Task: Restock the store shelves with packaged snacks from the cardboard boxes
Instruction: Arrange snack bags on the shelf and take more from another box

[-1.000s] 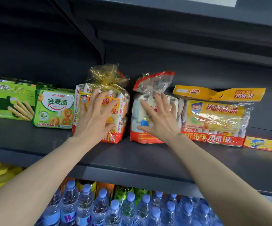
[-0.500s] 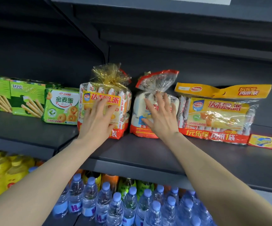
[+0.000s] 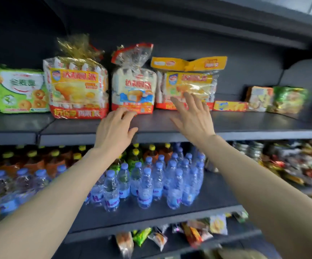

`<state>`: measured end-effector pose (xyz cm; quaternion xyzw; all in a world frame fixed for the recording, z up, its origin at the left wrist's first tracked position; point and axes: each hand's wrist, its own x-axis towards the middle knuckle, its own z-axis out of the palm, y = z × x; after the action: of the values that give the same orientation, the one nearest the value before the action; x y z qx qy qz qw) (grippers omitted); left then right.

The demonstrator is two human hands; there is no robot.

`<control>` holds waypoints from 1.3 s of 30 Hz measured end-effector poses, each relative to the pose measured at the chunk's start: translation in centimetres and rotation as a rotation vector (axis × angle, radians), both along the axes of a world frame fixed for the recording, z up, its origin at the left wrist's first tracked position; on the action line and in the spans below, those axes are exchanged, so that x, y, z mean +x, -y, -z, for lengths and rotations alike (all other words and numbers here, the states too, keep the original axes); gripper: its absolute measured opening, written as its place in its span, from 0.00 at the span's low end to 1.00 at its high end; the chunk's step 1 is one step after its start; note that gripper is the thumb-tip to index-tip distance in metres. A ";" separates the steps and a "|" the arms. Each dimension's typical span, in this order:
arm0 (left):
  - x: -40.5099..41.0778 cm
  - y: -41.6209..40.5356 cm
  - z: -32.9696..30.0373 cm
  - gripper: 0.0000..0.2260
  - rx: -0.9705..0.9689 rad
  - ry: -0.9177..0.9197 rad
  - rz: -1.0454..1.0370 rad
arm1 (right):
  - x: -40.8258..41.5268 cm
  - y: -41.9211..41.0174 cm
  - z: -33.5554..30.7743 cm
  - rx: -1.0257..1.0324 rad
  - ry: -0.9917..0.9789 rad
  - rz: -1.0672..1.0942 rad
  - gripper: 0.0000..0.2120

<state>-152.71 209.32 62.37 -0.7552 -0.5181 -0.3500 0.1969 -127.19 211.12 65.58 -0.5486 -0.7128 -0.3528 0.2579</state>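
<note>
Three snack bags stand in a row on the dark upper shelf [image 3: 245, 126]: a yellow bag with a gold top [image 3: 76, 86], a white and blue bag [image 3: 132, 86], and a yellow-topped bag [image 3: 187, 81]. My left hand [image 3: 114, 129] hovers at the shelf's front edge just below the white and blue bag, fingers loosely curled and holding nothing. My right hand [image 3: 192, 116] is spread open in front of the yellow-topped bag, its fingertips over the bag's lower front. No cardboard box is in view.
A green biscuit box [image 3: 20, 90] stands left of the bags. A flat yellow pack [image 3: 230, 106] and small packets [image 3: 260, 98] lie to the right. Water bottles [image 3: 145, 184] fill the shelf below, with drink bottles behind. Loose snack packets [image 3: 159, 238] sit lower down.
Both hands have come off the first two bags and pulled back toward the shelf edge. My right hand has shifted right, to the third bag. The view has swung right and down.
</note>
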 end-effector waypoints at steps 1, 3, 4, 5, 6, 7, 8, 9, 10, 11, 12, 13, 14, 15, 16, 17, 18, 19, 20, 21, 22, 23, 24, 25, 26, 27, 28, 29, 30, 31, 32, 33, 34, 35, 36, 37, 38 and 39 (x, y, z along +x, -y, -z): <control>1.1 0.7 0.5 0.20 -0.002 0.004 0.033 | 1.2 1.6 0.6 -0.003 0.011 0.024 0.27; 3.2 2.0 1.5 0.20 -0.006 0.011 0.103 | 3.6 4.7 1.8 -0.007 0.017 0.060 0.28; 4.3 2.6 2.0 0.19 -0.004 0.007 0.137 | 4.8 6.1 2.5 -0.001 0.013 0.074 0.27; 5.3 3.1 2.5 0.19 0.001 -0.001 0.169 | 5.9 7.4 3.2 0.002 0.011 0.091 0.26; 6.6 3.6 3.2 0.19 0.004 -0.002 0.201 | 7.2 8.9 4.0 0.000 0.011 0.113 0.26; 7.4 4.0 3.7 0.18 0.009 0.004 0.223 | 8.0 10.0 4.5 -0.003 0.012 0.126 0.26; 8.5 4.5 4.4 0.18 0.009 0.015 0.251 | 9.2 11.5 5.3 -0.007 0.019 0.152 0.25; 10.0 5.1 5.2 0.18 0.001 0.025 0.286 | 10.5 13.0 6.2 -0.022 0.026 0.187 0.25; 11.4 5.7 6.1 0.17 -0.018 0.029 0.321 | 11.7 14.5 7.2 -0.037 0.027 0.213 0.25; 13.0 6.3 7.2 0.17 -0.049 0.029 0.358 | 13.1 16.1 8.4 -0.057 0.015 0.239 0.25; 14.6 6.9 8.4 0.17 -0.079 0.025 0.398 | 14.5 17.8 9.7 -0.083 -0.002 0.268 0.25; 16.1 7.6 9.7 0.16 -0.108 0.017 0.437 | 16.0 19.3 11.2 -0.115 -0.022 0.304 0.25; 17.6 8.1 11.1 0.16 -0.134 0.009 0.473 | 17.5 20.7 12.7 -0.149 -0.042 0.346 0.25; 19.0 8.7 12.4 0.17 -0.158 0.005 0.500 | 18.9 21.9 14.4 -0.183 -0.066 0.385 0.26; 20.3 9.2 13.8 0.17 -0.188 0.005 0.520 | 20.4 23.1 16.1 -0.213 -0.093 0.420 0.26; 21.7 9.8 15.3 0.18 -0.220 0.007 0.537 | 21.9 24.2 18.0 -0.238 -0.124 0.453 0.26; 23.0 10.4 16.8 0.18 -0.254 0.002 0.556 | 23.2 25.3 19.8 -0.258 -0.159 0.484 0.27; 24.4 11.0 18.3 0.18 -0.291 -0.012 0.576 | 24.4 26.4 21.6 -0.283 -0.205 0.517 0.27; 25.8 11.5 19.9 0.18 -0.330 -0.029 0.597 | 25.5 27.6 23.4 -0.307 -0.255 0.551 0.27; 27.2 12.0 21.5 0.18 -0.367 -0.047 0.614 | 26.7 28.8 25.0 -0.330 -0.305 0.586 0.28; 28.6 12.3 23.1 0.17 -0.398 -0.066 0.629 | 27.8 29.9 26.6 -0.351 -0.349 0.620 0.28; 30.0 12.7 24.6 0.17 -0.426 -0.086 0.646 | 28.9 31.0 28.0 -0.367 -0.389 0.654 0.28; 31.4 13.0 26.1 0.17 -0.452 -0.108 0.668 | 30.1 32.1 29.5 -0.382 -0.424 0.690 0.27; 32.9 13.4 27.5 0.18 -0.478 -0.131 0.692 | 31.4 33.1 30.9 -0.400 -0.458 0.732 0.27; 34.4 13.7 28.7 0.19 -0.503 -0.156 0.712 | 32.7 34.1 32.4 -0.423 -0.495 0.780 0.27; 35.9 14.0 29.8 0.19 -0.524 -0.183 0.723 | 34.2 35.0 33.8 -0.452 -0.535 0.832 0.27; 37.5 14.3 30.9 0.20 -0.541 -0.208 0.731 | 35.7 35.8 35.2 -0.486 -0.577 0.884 0.28; 39.1 14.5 32.0 0.20 -0.559 -0.232 0.739 | 37.3 36.5 36.6 -0.525 -0.619 0.930 0.30; 40.7 14.6 33.2 0.21 -0.582 -0.254 0.746 | 38.8 37.2 38.0 -0.566 -0.655 0.963 0.32; 42.2 14.8 34.5 0.21 -0.612 -0.274 0.753 | 40.4 37.9 39.3 -0.608 -0.689 0.985 0.34; 43.8 15.0 35.8 0.21 -0.648 -0.292 0.759 | 42.1 38.5 40.7 -0.645 -0.722 1.002 0.35; 45.4 15.2 37.1 0.21 -0.685 -0.309 0.763 | 43.7 39.1 42.1 -0.677 -0.752 1.018 0.35; 46.8 15.6 38.4 0.21 -0.720 -0.327 0.763 | 45.3 39.7 43.5 -0.714 -0.777 1.031 0.36; 48.2 16.0 39.7 0.22 -0.752 -0.346 0.761 | 46.9 40.2 44.9 -0.754 -0.795 1.038 0.36; 49.5 16.3 41.1 0.22 -0.779 -0.362 0.761 | 48.4 40.8 46.3 -0.799 -0.807 1.038 0.37; 50.7 16.8 42.4 0.22 -0.808 -0.373 0.759 | 49.8 41.3 47.7 -0.850 -0.815 1.034 0.37; 51.7 17.1 43.8 0.22 -0.838 -0.380 0.758 | 51.2 41.7 49.0 -0.904 -0.819 1.031 0.39; 52.8 17.5 45.1 0.22 -0.868 -0.391 0.756 | 52.4 42.1 50.4 -0.958 -0.819 1.031 0.40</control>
<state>-99.93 191.82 17.26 -0.9485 -0.2636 -0.0073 -0.1757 -74.76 169.04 15.17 -0.9442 -0.2933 0.1445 0.0408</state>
